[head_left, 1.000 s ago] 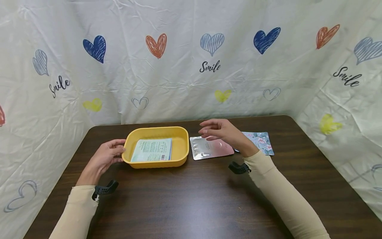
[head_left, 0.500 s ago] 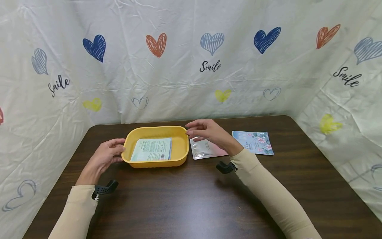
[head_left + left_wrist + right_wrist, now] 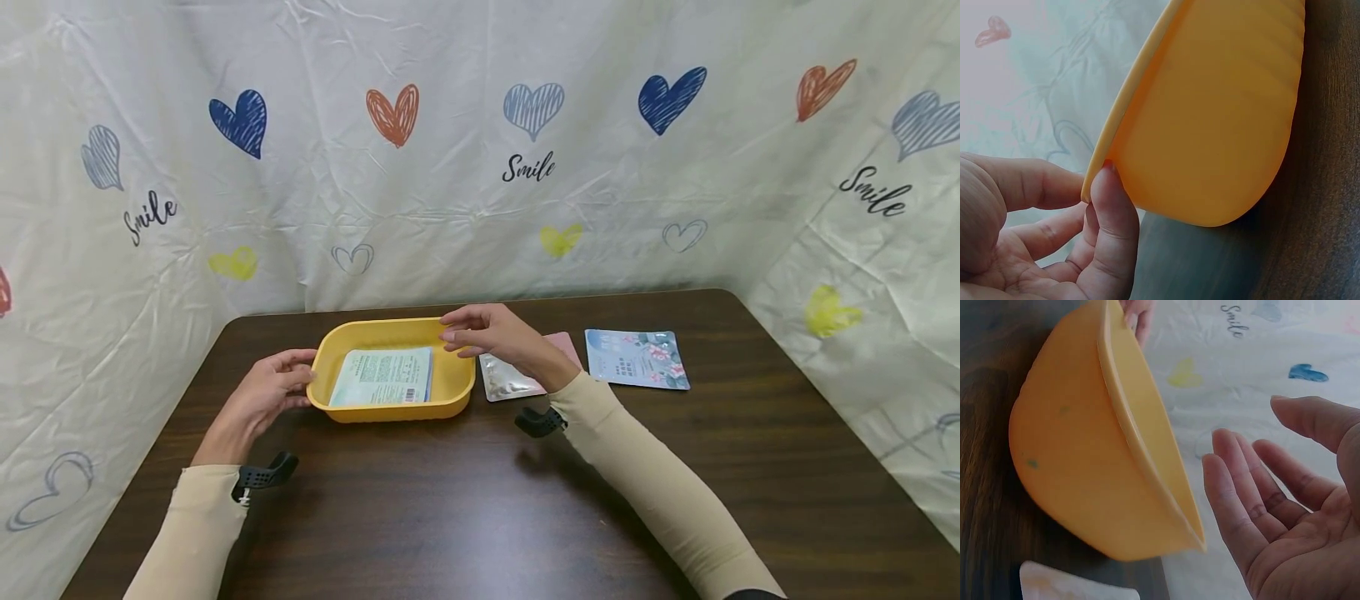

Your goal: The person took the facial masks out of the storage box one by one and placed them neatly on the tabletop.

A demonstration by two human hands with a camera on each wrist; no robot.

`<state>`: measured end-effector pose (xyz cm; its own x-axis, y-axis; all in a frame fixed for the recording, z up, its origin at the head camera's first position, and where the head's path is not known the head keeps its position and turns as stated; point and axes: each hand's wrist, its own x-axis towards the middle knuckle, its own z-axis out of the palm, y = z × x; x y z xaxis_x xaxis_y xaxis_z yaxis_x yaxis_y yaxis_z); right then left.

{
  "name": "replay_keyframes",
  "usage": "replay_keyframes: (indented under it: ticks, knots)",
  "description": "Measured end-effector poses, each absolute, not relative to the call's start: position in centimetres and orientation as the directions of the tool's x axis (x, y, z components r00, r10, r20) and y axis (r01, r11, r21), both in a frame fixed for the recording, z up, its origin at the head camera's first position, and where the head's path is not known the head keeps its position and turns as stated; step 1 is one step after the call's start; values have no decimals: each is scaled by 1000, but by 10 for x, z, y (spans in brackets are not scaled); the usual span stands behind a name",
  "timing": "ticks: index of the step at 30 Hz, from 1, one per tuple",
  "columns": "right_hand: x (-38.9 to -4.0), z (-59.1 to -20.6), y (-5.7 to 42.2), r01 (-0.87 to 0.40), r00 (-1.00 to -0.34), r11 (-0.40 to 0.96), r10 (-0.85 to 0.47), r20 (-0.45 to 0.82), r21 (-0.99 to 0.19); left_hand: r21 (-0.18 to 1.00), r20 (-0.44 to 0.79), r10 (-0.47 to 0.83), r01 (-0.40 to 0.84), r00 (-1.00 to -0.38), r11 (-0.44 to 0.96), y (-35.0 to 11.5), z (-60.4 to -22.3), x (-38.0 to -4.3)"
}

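Observation:
A yellow plastic basin point(image 3: 397, 412) stands at the left of the table. Inside it lies a pale green sachet point(image 3: 381, 375) with printed text and a barcode; a blue edge shows along its right side. My left hand point(image 3: 262, 400) pinches the basin's left rim between thumb and finger, as the left wrist view shows. Over the basin's right end hovers my right hand point(image 3: 498, 337), its fingers relaxed and holding nothing. Partly hidden under that hand is a silver and pink sachet point(image 3: 510, 379). Further right lies a blue floral sachet point(image 3: 637, 358), flat on the wood.
The dark wooden table point(image 3: 450, 517) reaches back to a white cloth point(image 3: 450, 175) printed with hearts and words. The cloth also hangs at both sides. Black straps circle both wrists.
My right hand has moved left, from above the silver and pink sachet to above the basin's right end. The blue floral sachet has come fully into view. My left hand stays at the rim.

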<state>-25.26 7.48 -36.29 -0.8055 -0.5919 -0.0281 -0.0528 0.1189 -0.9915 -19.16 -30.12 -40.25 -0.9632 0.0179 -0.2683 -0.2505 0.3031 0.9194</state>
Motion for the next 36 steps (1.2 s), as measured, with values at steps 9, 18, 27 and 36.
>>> replay_keyframes:
  ticks: [9, 18, 27, 36]
  knots:
    - [-254, -366, 54, -42, -799, 94, -600, -23, -995, 915, -271, 5, -256, -963, 313, -303, -404, -193]
    - [-258, -375, 35, -55, -791, 102, -611, -19, -993, 922, -274, 13, -258, -962, 290, -303, -406, -193]
    - [-258, -379, 17, -108, -791, 202, -610, -39, -973, 917, -272, 1, -259, -962, 304, -303, -405, -192]
    - [-258, -385, 2, -95, -810, 291, -579, -96, -952, 915, -280, -7, -269, -960, 301, -302, -404, -192]
